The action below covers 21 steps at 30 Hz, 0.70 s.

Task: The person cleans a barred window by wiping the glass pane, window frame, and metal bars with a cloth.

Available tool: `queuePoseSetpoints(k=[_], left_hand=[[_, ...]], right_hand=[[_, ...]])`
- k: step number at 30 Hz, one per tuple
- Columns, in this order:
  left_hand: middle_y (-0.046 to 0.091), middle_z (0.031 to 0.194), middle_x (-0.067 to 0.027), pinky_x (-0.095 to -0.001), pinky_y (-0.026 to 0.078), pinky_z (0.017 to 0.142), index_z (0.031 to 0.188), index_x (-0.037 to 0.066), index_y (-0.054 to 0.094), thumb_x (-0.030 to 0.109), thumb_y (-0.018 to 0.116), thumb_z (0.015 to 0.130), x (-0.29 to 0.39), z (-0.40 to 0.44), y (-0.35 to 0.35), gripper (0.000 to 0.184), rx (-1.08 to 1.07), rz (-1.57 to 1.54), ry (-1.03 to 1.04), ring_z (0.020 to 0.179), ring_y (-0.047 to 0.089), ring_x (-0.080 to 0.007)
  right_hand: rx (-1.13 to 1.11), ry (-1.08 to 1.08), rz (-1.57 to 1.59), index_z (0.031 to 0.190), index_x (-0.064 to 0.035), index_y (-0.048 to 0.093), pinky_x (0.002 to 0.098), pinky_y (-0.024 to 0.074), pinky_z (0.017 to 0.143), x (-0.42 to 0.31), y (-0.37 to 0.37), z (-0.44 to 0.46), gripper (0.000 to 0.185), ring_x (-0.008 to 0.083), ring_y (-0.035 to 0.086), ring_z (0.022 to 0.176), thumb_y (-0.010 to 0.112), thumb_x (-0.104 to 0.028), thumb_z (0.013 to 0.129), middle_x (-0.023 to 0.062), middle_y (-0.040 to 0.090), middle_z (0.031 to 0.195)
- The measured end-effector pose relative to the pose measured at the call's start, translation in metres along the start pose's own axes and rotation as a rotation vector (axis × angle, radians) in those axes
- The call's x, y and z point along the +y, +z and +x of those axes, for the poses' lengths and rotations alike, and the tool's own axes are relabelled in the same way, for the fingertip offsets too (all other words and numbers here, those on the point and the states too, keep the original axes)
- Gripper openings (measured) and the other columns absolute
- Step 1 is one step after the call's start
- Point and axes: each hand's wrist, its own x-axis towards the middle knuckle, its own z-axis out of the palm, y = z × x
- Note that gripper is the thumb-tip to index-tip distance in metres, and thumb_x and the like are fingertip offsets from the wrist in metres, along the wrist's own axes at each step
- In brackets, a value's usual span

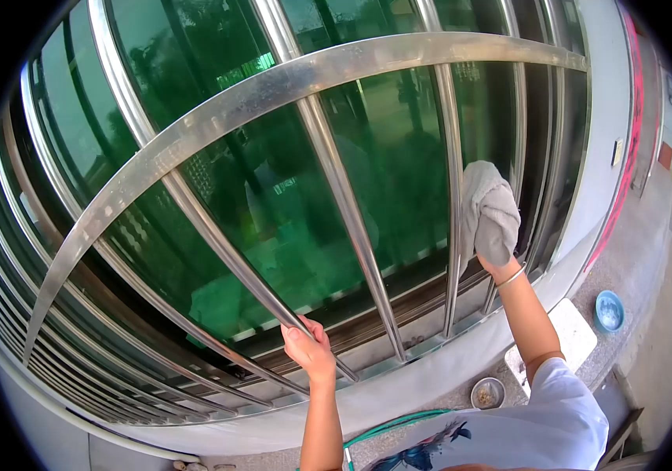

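Observation:
My left hand [309,348] is wrapped round a shiny metal bar [230,255] of the window grille, low down near the sill. On the right, my right hand [497,265] holds a grey cloth [491,212], which covers most of the fingers. The cloth is up among the grille bars, in front of the green window glass [273,204]; I cannot tell whether it touches the glass. A bracelet sits on the right wrist. A wide curved metal band [234,110] crosses the bars above both hands.
Below to the right, a blue basin [609,311] stands on the ground beside a white board [575,337]. A metal bowl [488,393] and a green hose [398,422] lie near the wall's foot. Upright bars continue to the left.

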Motion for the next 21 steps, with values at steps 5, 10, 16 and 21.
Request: queuePoseSetpoints(k=[5, 10, 16, 21], left_hand=[[0.037, 0.059, -0.0002, -0.0181, 0.022, 0.035, 0.085, 0.009, 0.038, 0.057, 0.038, 0.093, -0.003, 0.005, 0.001, 0.049, 0.033, 0.040, 0.060, 0.044, 0.031, -0.0052], [0.036, 0.059, -0.0002, -0.0181, 0.020, 0.035, 0.085, 0.010, 0.038, 0.059, 0.039, 0.092, -0.004, -0.010, 0.002, 0.050, 0.081, 0.078, 0.030, 0.042, 0.029, -0.0052], [0.036, 0.059, 0.0007, -0.0185, 0.018, 0.036, 0.086, 0.011, 0.038, 0.059, 0.037, 0.093, -0.005, -0.005, 0.005, 0.049, 0.102, 0.057, 0.020, 0.043, 0.028, -0.0051], [0.039, 0.060, -0.0017, -0.0177, 0.023, 0.037, 0.085, 0.007, 0.039, 0.060, 0.038, 0.092, 0.003, -0.007, 0.009, 0.053, 0.105, 0.040, -0.013, 0.044, 0.032, -0.0055]], right_hand=[[0.069, -0.586, -0.705, 0.131, 0.0002, 0.043, 0.0320, 0.0396, 0.097, 0.018, 0.040, 0.096, 0.046, 0.0238, 0.050, 0.115, 0.052, -0.019, 0.090, 0.0151, 0.051, 0.126], [-0.124, -0.741, -1.606, 0.099, -0.0033, 0.058, 0.0423, 0.0447, 0.056, 0.017, 0.120, 0.203, 0.023, 0.0278, 0.057, 0.069, 0.050, -0.022, 0.088, 0.0094, 0.062, 0.094], [-0.920, -1.244, -1.287, 0.125, -0.0197, 0.054, 0.0361, 0.0286, 0.110, 0.046, 0.193, 0.093, 0.040, 0.0170, 0.043, 0.126, 0.053, -0.026, 0.086, 0.0020, 0.051, 0.132], [-1.833, -0.603, -1.512, 0.114, -0.0179, 0.063, 0.0339, 0.0436, 0.088, 0.038, 0.181, 0.053, 0.036, 0.0189, 0.059, 0.100, 0.052, -0.036, 0.085, 0.0011, 0.064, 0.103]])
